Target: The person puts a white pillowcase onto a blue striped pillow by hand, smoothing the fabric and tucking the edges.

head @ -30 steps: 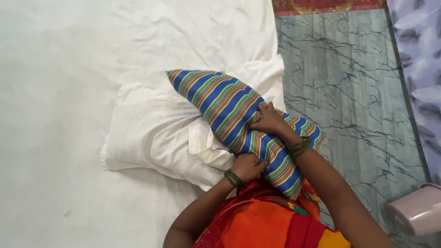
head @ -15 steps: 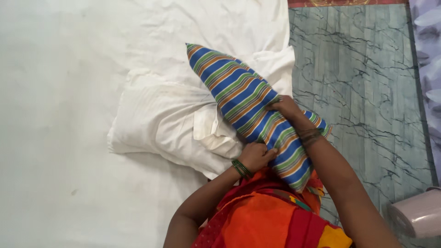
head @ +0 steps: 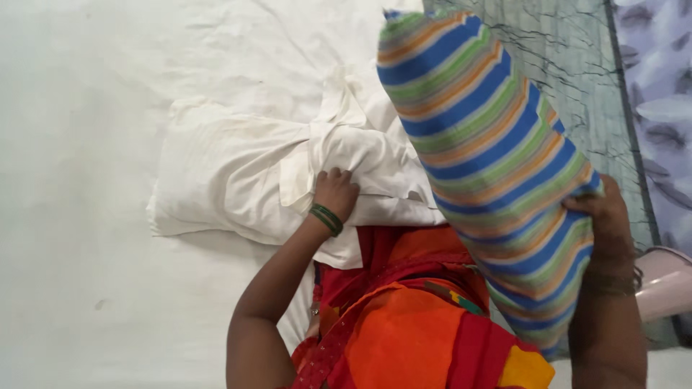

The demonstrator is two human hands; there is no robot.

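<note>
Striped pillow up in my right hand, left hand on the white pillowcase.

My right hand [head: 604,216] grips the edge of the striped pillow [head: 490,158], lifted off the bed and tilted over the floor's edge. My left hand [head: 336,191] rests with fingers curled on the crumpled white pillowcase [head: 238,180], lying on the white sheet [head: 86,108].

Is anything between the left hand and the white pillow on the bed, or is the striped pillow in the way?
Nothing visible is. The left hand already rests on the white pillow. The striped pillow is held up off to the side in the grip of the right hand, clear of it.
</note>
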